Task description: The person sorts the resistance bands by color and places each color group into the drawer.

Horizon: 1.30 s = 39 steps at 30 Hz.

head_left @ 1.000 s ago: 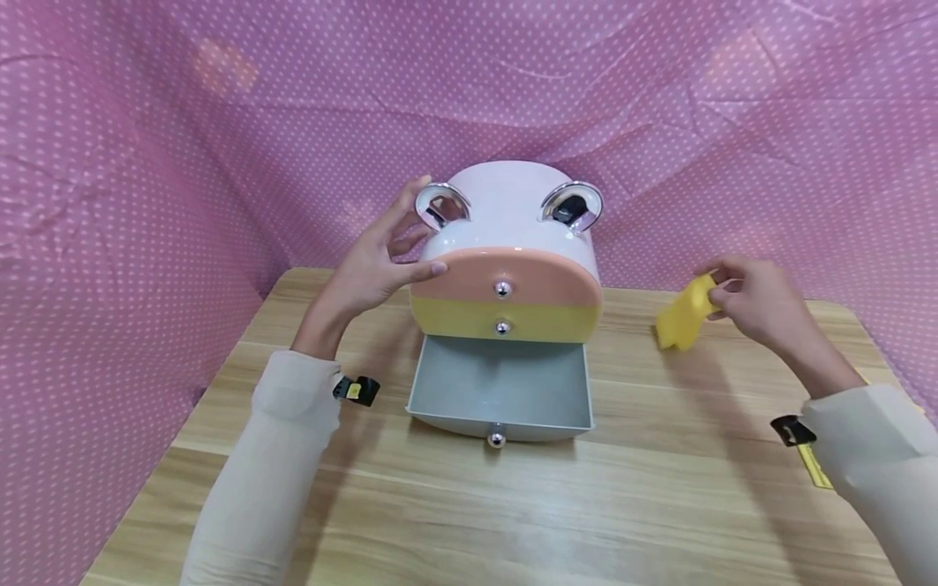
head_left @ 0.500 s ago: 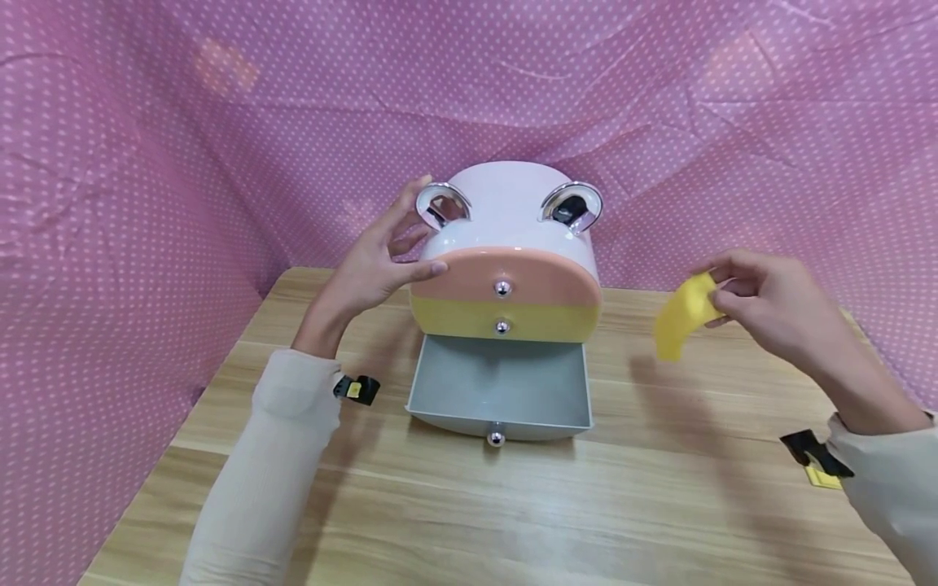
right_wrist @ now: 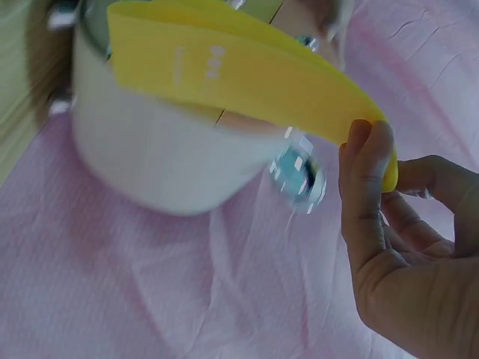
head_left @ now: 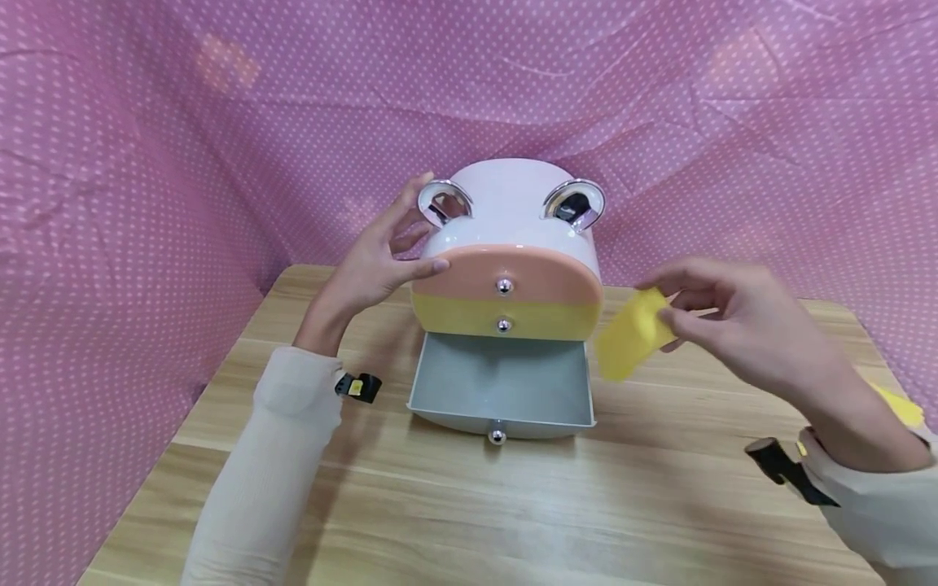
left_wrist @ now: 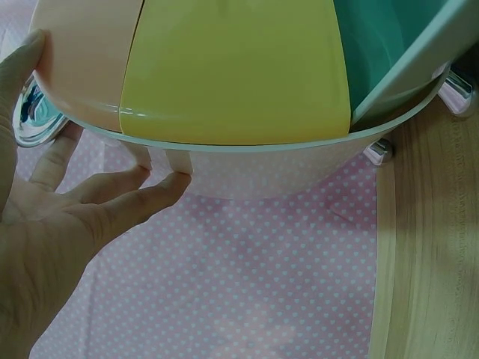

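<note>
A white animal-shaped drawer box [head_left: 513,195] with chrome ring ears stands on the table. Its orange [head_left: 469,277] and yellow [head_left: 542,317] drawers are closed, while the grey bottom drawer [head_left: 506,370] is pulled out with nothing in it. My left hand [head_left: 366,273] grips the box's left edge, thumb on the orange front and fingertips against the side [left_wrist: 247,168]. Right of the box, my right hand [head_left: 747,325] pinches one end of a yellow flexible loop band [head_left: 630,338]. In the right wrist view, faint white print shows on the band [right_wrist: 247,78], whose far end overlaps the box.
Another yellow item [head_left: 897,405] lies at the table's right side, partly behind my right forearm. Pink dotted cloth [head_left: 352,106] hangs behind and beside the wooden table [head_left: 454,513].
My right hand has moved left with the yellow loop band, bringing it from the table's right side to close beside the box. My left hand keeps its place.
</note>
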Available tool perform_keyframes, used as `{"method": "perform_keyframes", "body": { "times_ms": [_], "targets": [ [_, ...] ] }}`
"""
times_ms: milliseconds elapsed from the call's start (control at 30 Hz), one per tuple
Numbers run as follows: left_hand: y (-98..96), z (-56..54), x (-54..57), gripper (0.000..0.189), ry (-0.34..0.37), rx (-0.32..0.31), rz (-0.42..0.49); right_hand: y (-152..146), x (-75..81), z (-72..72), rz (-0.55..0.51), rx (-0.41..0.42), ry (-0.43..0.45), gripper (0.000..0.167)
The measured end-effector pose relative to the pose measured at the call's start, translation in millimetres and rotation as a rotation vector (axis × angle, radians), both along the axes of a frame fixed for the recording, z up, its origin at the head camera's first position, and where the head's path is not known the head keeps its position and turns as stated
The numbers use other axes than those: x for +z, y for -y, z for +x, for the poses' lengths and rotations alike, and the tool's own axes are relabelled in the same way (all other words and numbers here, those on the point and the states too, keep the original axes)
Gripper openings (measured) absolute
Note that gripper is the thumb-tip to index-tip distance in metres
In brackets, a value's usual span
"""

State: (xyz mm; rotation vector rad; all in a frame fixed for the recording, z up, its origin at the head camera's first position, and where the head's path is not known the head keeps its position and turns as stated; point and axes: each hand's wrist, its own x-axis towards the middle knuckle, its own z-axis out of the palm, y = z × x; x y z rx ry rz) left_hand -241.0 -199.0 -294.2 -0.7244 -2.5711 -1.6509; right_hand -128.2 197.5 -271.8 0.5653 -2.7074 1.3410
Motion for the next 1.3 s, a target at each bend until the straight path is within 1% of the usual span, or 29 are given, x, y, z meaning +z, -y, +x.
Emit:
{"method": "perform_keyframes", "body": {
  "times_ms": [100, 167, 333, 500, 633, 733, 800, 867, 933, 1033, 1100, 1167, 1233, 1300],
  "targets": [
    [-0.1, -0.1, -0.3, 0.104, 0.001, -0.001, 0.004, 17.9, 0.3, 4.6, -0.004, 0.038, 0.04, 0.031],
    [-0.2, -0.2, -0.6, 0.103, 0.002, -0.001, 0.006, 31.0, -1.8, 6.2, -0.029, 0.07, 0.069, 0.031],
    [-0.1, 0.2, -1.7, 0.103, 0.013, 0.001, 0.014, 61.9, -14.4, 5.1, -0.11, 0.123, 0.11, 0.03],
    [-1.0, 0.6, -2.2, 0.104, 0.027, -0.004, 0.032, 83.6, -31.4, -1.5, -0.14, 0.137, 0.125, 0.029],
    [-1.1, 0.8, -2.5, 0.104, 0.029, -0.004, 0.028, 99.7, -46.1, -7.8, -0.12, 0.125, 0.137, 0.03],
    [-1.4, 1.4, -2.2, 0.103, 0.029, -0.003, 0.028, 114.7, -53.2, -9.9, -0.112, 0.14, 0.131, 0.031],
    [-1.5, 1.8, -2.3, 0.103, 0.03, -0.007, 0.033, 124.9, -55.0, -9.8, -0.142, 0.16, 0.126, 0.032],
    [-1.4, 2.1, -2.4, 0.103, 0.028, -0.01, 0.034, 133.2, -55.8, -9.0, -0.198, 0.17, 0.112, 0.032],
    [-1.1, 2.3, -2.6, 0.102, 0.024, -0.01, 0.032, 138.6, -60.2, -8.6, -0.269, 0.154, 0.118, 0.032],
    [-0.6, 2.9, -2.5, 0.102, 0.014, -0.003, 0.019, 139.8, -76.3, -8.7, -0.333, 0.088, 0.163, 0.032],
    [-0.6, 3.2, -2.5, 0.102, 0.01, 0.001, 0.017, 138.2, -91.7, -9.9, -0.329, 0.032, 0.206, 0.032],
    [-0.5, 3.6, -2.8, 0.102, 0.009, 0.004, 0.016, 135.1, -105.3, -11.1, -0.301, -0.012, 0.235, 0.032],
    [-0.4, 3.5, -3.2, 0.102, 0.014, 0.006, 0.018, 131.9, -115.6, -12.9, -0.258, -0.048, 0.25, 0.032],
    [-0.1, 3.5, -3.7, 0.102, 0.019, 0.01, 0.016, 128.8, -121.9, -14.5, -0.221, -0.065, 0.262, 0.031]
  ]
}}
